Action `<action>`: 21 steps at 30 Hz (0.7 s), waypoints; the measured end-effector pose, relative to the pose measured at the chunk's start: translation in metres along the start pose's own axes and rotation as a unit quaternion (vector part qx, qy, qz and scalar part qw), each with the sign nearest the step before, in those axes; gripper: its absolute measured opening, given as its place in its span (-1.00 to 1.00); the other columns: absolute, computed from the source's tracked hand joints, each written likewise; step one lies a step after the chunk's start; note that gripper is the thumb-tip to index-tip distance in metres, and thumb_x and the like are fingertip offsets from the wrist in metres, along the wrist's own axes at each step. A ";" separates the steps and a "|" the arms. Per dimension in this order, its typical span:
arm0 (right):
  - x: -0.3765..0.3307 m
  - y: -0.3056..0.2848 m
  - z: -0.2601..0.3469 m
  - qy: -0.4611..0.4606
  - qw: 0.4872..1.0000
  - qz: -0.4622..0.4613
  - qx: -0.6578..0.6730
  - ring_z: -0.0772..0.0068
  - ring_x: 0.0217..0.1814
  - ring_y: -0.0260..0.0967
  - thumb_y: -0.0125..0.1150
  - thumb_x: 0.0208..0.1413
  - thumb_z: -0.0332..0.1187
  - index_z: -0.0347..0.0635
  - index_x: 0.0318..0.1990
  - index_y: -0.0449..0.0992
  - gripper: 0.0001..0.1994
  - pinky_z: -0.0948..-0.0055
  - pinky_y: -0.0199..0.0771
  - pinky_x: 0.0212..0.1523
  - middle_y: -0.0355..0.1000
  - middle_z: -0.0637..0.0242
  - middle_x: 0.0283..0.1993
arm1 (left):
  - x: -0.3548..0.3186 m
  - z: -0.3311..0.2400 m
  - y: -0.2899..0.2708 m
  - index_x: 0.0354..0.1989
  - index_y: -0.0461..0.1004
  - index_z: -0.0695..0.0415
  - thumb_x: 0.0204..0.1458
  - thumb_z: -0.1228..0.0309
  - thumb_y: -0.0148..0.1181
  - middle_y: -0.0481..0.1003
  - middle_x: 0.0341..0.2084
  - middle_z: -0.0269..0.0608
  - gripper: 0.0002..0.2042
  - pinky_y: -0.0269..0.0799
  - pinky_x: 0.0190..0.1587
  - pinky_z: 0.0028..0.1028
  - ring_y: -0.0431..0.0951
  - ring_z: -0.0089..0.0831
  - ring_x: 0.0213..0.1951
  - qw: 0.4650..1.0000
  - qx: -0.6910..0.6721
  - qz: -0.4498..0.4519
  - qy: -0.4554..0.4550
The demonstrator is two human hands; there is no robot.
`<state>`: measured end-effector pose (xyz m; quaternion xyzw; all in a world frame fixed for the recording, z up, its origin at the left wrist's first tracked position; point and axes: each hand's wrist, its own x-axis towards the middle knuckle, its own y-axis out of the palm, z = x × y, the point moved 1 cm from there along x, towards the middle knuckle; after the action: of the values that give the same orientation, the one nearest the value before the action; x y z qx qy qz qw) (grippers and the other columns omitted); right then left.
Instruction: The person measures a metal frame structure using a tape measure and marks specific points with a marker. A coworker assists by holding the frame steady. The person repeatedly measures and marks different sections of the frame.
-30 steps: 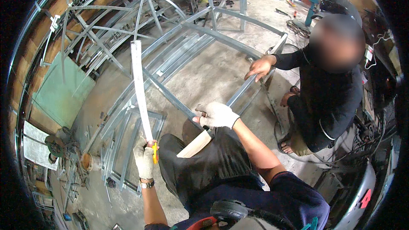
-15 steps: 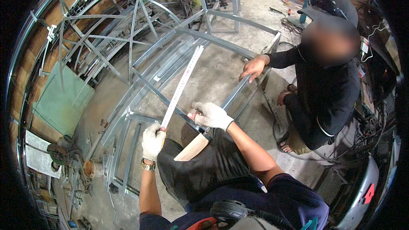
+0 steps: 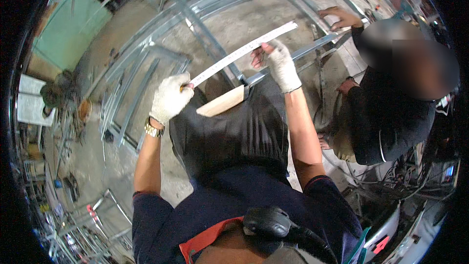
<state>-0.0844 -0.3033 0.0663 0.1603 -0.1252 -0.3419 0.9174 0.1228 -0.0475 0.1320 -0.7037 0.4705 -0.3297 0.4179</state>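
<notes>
Head view: tape measure blade (image 3: pixel 232 59) has swung to the right hand (image 3: pixel 282 66).

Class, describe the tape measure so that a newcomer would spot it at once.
Start at the large grey metal frame. Near it, find the white-gloved left hand; the tape measure slants up from it, past the right hand. Unlike the grey bars around it, it is a flat white strip.

Tape measure (image 3: pixel 234 59) swung from near-upright to rightward slant; right hand (image 3: pixel 283 68) shifted from wooden piece (image 3: pixel 222 101) to blade.
</notes>
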 end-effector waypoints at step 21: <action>-0.039 -0.109 0.010 0.114 0.954 -0.210 -0.181 0.52 -0.68 0.19 0.14 0.30 -0.27 -0.37 -0.17 0.58 -0.73 0.45 0.15 -0.67 0.31 0.40 -0.56 | -0.123 0.081 -0.057 -0.33 0.56 0.20 0.13 0.08 0.19 0.51 -0.54 -0.13 -0.63 0.36 -0.28 -0.27 0.50 -0.33 -0.42 0.925 -0.095 0.316 -0.189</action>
<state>-0.1807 -0.3572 0.0289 0.0521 0.0809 -0.5235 0.8466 0.1728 0.1026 0.1397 -0.6042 0.6099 0.0056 0.5127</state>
